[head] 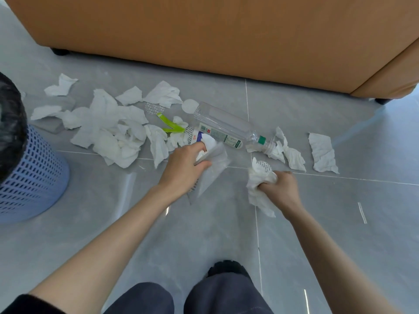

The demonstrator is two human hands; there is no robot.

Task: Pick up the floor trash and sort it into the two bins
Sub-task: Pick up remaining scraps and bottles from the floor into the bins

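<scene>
Sofa (226,30): tan, spans the far side of the floor (340,223), dark feet at both ends. Grey tile; open room lies near the person's side and to the right, all litter in a band in front of the sofa base.

Blue bin (34,177): mesh, black liner, upright at the floor's left edge, just beside the tissue pile (106,130).

Bottle (226,128): clear plastic, lying flat at mid-floor. Long axis runs diagonally, base toward the sofa, green-collared neck pointing right and toward the person, resting on tissue scraps.

Left hand (181,168): grip clamped on a clear wrapper (215,168) and a white wad, just beside the bottle's label end.

Right hand (282,189): grip closed round a crumpled tissue (258,184), below the bottle neck.

Loose tissue (323,155): flat, right of the bottle, apart from both hands.

Green strip (169,124): lies between pile and bottle.
</scene>
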